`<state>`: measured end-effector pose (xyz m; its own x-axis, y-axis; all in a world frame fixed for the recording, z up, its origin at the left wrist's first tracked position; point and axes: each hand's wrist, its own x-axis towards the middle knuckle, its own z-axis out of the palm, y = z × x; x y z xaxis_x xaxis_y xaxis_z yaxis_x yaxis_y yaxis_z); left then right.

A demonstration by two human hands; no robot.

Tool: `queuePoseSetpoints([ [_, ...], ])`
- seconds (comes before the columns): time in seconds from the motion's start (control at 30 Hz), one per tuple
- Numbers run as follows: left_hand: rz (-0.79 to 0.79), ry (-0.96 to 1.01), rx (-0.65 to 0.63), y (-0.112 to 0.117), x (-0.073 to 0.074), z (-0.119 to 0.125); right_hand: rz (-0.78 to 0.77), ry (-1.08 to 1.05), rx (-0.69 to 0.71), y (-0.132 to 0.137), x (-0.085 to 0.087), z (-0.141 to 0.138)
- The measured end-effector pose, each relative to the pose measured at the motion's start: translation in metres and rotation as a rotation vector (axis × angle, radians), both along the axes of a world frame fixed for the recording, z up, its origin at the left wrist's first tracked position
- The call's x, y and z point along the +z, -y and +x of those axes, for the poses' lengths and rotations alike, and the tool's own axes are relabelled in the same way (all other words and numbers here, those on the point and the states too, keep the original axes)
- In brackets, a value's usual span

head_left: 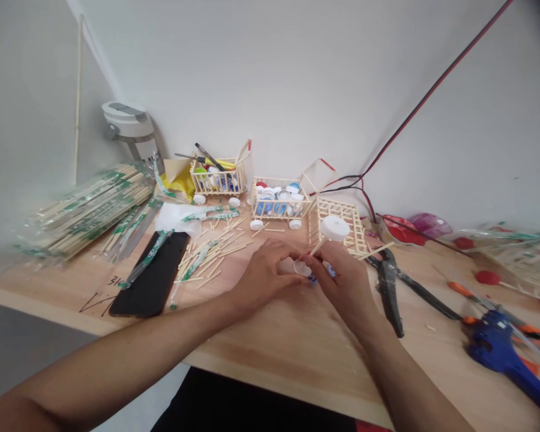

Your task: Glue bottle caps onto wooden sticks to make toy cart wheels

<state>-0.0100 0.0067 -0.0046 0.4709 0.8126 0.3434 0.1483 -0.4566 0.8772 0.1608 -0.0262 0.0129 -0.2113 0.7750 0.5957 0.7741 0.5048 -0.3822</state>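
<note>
My left hand (263, 279) and my right hand (346, 285) meet above the wooden tabletop (261, 354). The left fingertips pinch a small white plastic cap (302, 268). My right fingers grip a thin wooden stick (315, 247), which carries a white bottle-cap wheel (335, 228) at its upper end. A blue-and-white object (319, 276) sits partly hidden below my fingers. Behind the hands stands a wooden-stick lattice frame (337, 225).
Two stick-built toy carts (279, 201) holding bottle caps stand by the wall. Loose sticks (207, 258) lie on the left, near a black phone (153, 276) and wrapped bundled sticks (87, 210). Black pliers (388, 288) and a blue glue gun (495, 345) lie right.
</note>
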Motion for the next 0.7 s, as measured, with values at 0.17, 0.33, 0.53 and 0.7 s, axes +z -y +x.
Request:
queuePoseSetpoints([
  [0.17,-0.008,-0.012,-0.002,0.0004,0.0002,0.0003,-0.019,-0.008,-0.005,0.0004,-0.0006,0.0004],
  [0.33,-0.009,-0.009,0.002,0.0004,-0.0002,0.0006,-0.001,-0.008,-0.009,0.0003,-0.0002,0.0003],
  [0.53,0.002,-0.023,0.002,0.0005,0.0006,-0.0006,-0.019,-0.015,-0.016,0.0009,-0.0016,0.0005],
  [0.7,-0.018,-0.034,0.006,0.0003,0.0010,-0.0005,-0.021,-0.021,-0.017,0.0008,-0.0018,0.0003],
])
